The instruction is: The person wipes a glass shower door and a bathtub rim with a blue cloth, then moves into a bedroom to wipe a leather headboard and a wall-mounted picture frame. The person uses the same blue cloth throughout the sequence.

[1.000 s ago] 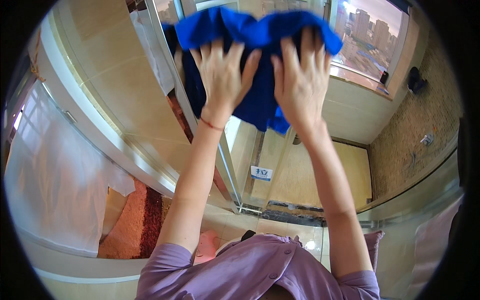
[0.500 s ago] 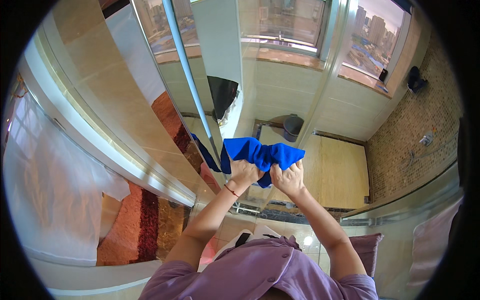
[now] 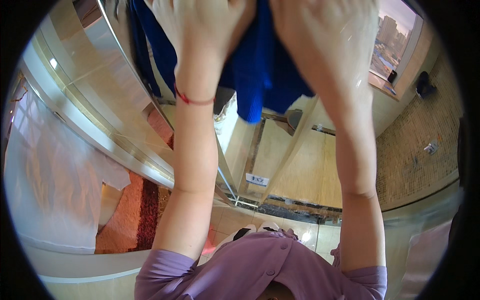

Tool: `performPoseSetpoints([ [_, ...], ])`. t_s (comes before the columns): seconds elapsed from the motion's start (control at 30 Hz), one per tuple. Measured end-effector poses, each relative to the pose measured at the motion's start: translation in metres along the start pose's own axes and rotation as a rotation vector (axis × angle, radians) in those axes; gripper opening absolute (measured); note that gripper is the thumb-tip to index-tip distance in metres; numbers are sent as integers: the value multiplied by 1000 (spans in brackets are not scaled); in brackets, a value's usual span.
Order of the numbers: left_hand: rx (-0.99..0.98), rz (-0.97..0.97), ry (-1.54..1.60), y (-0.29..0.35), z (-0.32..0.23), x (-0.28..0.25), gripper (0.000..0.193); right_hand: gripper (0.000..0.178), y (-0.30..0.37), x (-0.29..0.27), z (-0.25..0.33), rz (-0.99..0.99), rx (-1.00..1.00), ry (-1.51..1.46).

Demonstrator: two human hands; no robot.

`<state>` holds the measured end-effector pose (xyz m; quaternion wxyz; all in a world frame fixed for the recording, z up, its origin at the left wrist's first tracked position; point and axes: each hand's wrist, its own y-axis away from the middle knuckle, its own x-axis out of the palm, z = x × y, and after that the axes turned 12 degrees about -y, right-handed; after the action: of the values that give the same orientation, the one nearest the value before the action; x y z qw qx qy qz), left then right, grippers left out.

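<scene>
Both my arms reach up and away from my body to the top of the view. A blue cloth [image 3: 250,100] hangs in folds between and below my hands. My left hand [image 3: 202,25], with a red cord round its wrist, grips the cloth's left part. At the cloth's right side my right hand [image 3: 325,35] is closed on it, slightly blurred. The upper edge cuts off the fingertips of both hands. A dark blue reflection of the cloth shows in the glossy surface to the left. Whether the cloth touches the glass, I cannot tell.
Below the cloth stand a glass panel's metal frame and a white label [image 3: 257,179]. Behind lie a dark bucket [image 3: 294,118], partly hidden, and a mosaic wall with a tap [image 3: 430,148]. At left are a white door frame, translucent sheeting [image 3: 55,180] and a red rug [image 3: 122,220].
Both hands have risen with the blue cloth from mid-view to the top edge, and they look much larger. The cloth, bunched before, now hangs down. The white label has come into sight.
</scene>
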<state>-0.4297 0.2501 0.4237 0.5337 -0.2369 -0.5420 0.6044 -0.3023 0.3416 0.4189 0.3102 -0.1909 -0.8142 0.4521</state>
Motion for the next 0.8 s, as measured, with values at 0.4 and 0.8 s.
performPoseSetpoints([
  [0.4,-258,1081,109,421,-133,-192,41,25,283,-189,146,1234,-111,-938],
  [0.8,-453,1234,382,322,-119,-155,46,33,251,-190,120,957,247,-840],
])
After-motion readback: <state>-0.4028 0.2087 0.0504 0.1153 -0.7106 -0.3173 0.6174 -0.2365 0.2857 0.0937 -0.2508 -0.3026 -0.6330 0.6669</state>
